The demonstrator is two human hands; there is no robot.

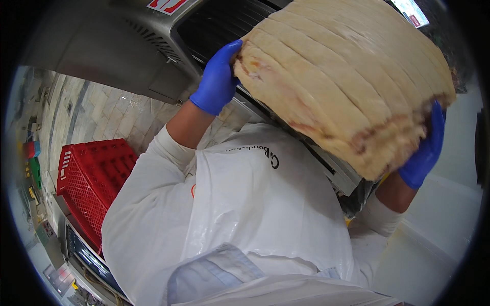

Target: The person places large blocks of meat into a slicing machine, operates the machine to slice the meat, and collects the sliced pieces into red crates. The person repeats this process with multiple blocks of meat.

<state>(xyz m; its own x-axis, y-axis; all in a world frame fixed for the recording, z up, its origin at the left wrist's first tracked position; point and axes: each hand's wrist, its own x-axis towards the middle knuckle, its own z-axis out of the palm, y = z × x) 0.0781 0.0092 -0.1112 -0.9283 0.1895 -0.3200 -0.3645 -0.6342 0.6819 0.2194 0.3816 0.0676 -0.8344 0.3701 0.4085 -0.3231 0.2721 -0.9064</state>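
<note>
A large slab of meat (pixel 337 76), with pale scored skin like pork belly, spans the upper right, held up in both hands. My left hand (pixel 218 76), in a blue glove, is closed on its left end. At the lower right end my right hand (pixel 424 153), gloved in blue too, grips from the side and below; the meat hides part of its fingers. Beneath and behind the slab lies a steel machine (pixel 168 35) with a dark ribbed bed (pixel 219 25), largely covered by the meat.
Red plastic crates (pixel 97 188) stand to my left, above a tiled floor (pixel 112 109). A lit screen (pixel 411 13) shows at the top right. A pale white surface (pixel 434 214) lies to my right. The machine's metal edge (pixel 337 173) runs close to my white apron (pixel 260 204).
</note>
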